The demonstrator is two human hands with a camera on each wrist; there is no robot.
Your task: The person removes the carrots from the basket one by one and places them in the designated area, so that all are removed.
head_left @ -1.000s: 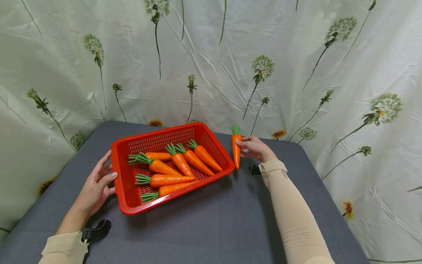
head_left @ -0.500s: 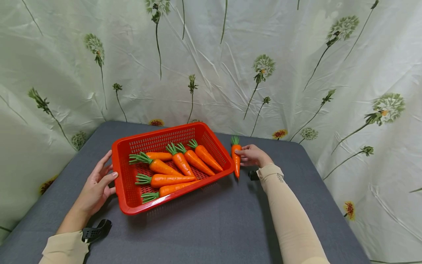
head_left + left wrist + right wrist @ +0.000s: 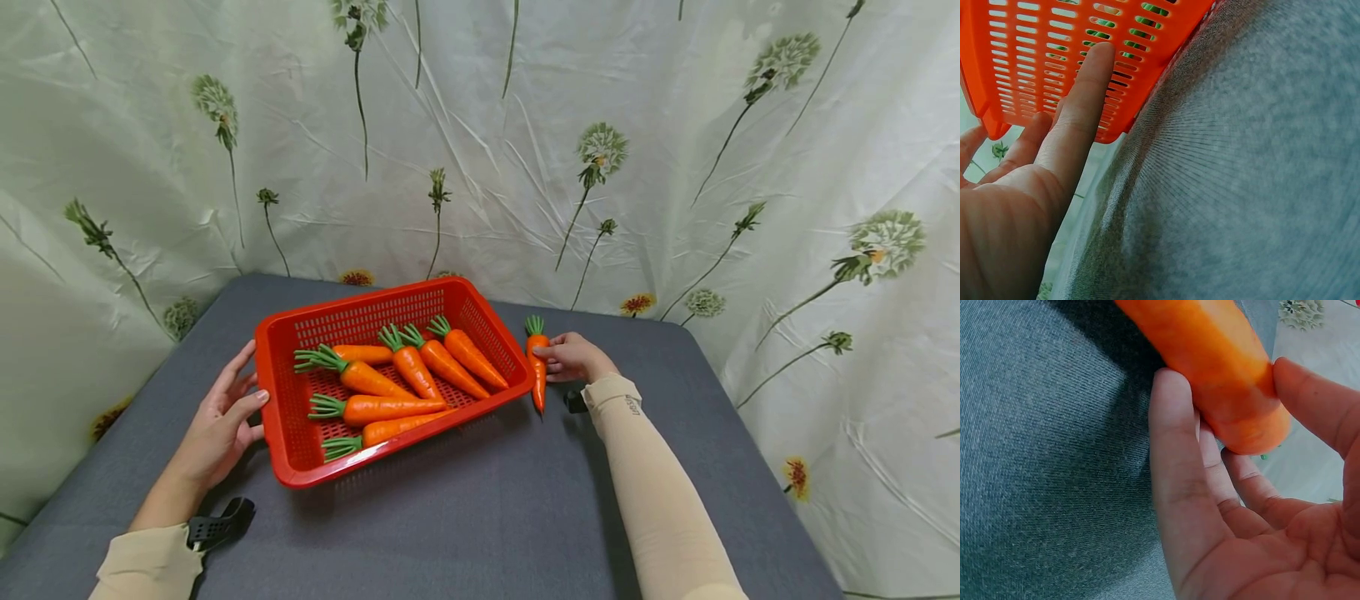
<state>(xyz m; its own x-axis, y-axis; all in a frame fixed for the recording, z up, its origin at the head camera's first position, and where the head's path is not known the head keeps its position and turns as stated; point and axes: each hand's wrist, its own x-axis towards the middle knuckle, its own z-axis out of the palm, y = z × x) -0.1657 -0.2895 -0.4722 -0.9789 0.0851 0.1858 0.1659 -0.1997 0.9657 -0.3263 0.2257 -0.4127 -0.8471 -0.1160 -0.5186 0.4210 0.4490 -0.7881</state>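
A red plastic basket (image 3: 300, 481) with slotted sides holds several orange carrots (image 3: 367, 381) with green tops. Against the outside of its left end lies my left hand (image 3: 217, 425), fingers fairly straight and the thumb by the rim. In the left wrist view, one extended finger (image 3: 1085, 100) touches the slotted wall (image 3: 1054, 62). My right hand (image 3: 576, 358) pinches a single carrot (image 3: 537, 358) by its side, just right of the basket, green top away and tip toward me. The right wrist view has fingers and thumb on either side of that carrot (image 3: 1222, 375).
A dark grey cloth covers the table (image 3: 420, 525). Behind it hangs a pale curtain (image 3: 480, 150) printed with dandelions. Black wrist devices show at both cuffs, such as the left strap (image 3: 221, 523).
The right hand has brought the carrot down and slightly toward me beside the basket, with little movement in the last half second. The left hand and the basket stay put.
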